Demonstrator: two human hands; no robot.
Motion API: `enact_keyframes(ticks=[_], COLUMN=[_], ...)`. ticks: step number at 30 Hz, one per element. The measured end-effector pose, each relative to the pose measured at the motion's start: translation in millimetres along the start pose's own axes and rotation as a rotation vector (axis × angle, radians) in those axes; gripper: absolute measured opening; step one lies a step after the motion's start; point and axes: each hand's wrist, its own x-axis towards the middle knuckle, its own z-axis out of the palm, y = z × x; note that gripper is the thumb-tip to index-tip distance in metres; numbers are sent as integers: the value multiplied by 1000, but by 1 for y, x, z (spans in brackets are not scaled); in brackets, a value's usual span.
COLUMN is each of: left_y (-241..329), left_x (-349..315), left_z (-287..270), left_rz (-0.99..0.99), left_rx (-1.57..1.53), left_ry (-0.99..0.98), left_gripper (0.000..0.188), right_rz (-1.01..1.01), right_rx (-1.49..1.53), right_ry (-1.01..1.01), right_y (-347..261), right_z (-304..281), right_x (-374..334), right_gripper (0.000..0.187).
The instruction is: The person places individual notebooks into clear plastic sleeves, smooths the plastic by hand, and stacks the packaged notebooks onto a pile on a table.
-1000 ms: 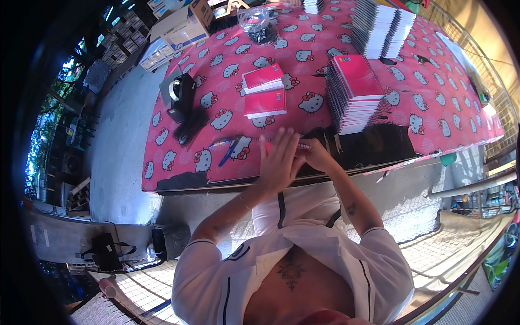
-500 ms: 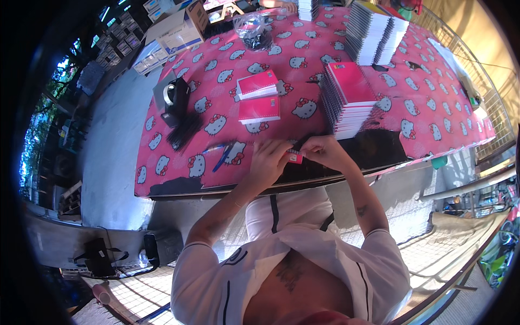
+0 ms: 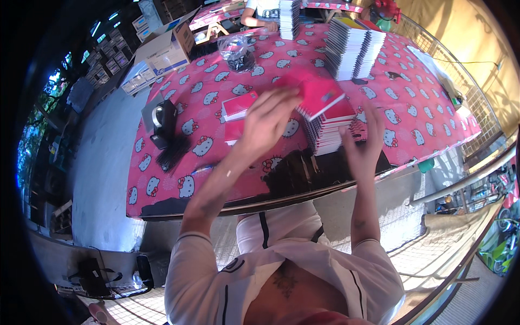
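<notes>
My left hand (image 3: pixel 268 119) reaches across the table, its fingers closed on the left edge of a pink-red spiral notebook (image 3: pixel 321 96). That notebook is tilted, blurred by motion and held over a stack of similar notebooks (image 3: pixel 326 135). My right hand (image 3: pixel 365 141) is at the right side of the stack, fingers spread, holding nothing. Two pink-red notebooks lie partly behind my left hand and forearm: a farther notebook (image 3: pixel 236 107) and a nearer notebook (image 3: pixel 233 131).
At the left are a black tape dispenser (image 3: pixel 164 124) and a bundle of thin black strips (image 3: pixel 173 154). Tall spiral notebook stacks (image 3: pixel 346 51), a clear plastic bag (image 3: pixel 236 53) and a cardboard box (image 3: pixel 168 51) are farther back. Another person's hand (image 3: pixel 271 25) rests at the far edge.
Both hands have left the table's front edge, where they were together on a small pink-red item. My left hand has moved forward with a notebook; my right has opened beside the stack. The view has shifted.
</notes>
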Motion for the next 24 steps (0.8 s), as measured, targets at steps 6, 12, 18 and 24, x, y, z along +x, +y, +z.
enact_keyframes(ticks=[6, 12, 18, 24], left_y=[-53, -44, -94, -79], left_x=[-1, -6, -131, -192], left_z=[81, 68, -32, -38], left_rz=[-41, -110, -308, -314], left_rx=[-477, -436, 115, 319], left_ry=[-224, -131, -459, -485], left_gripper=[29, 27, 30, 36], right_rz=[461, 378, 164, 103], right_rx=[612, 619, 639, 836], right_ry=[-397, -314, -97, -682], right_y=[82, 80, 38, -27], right_z=[36, 23, -35, 53], right_x=[-5, -10, -45, -75], right_gripper=[64, 63, 43, 37])
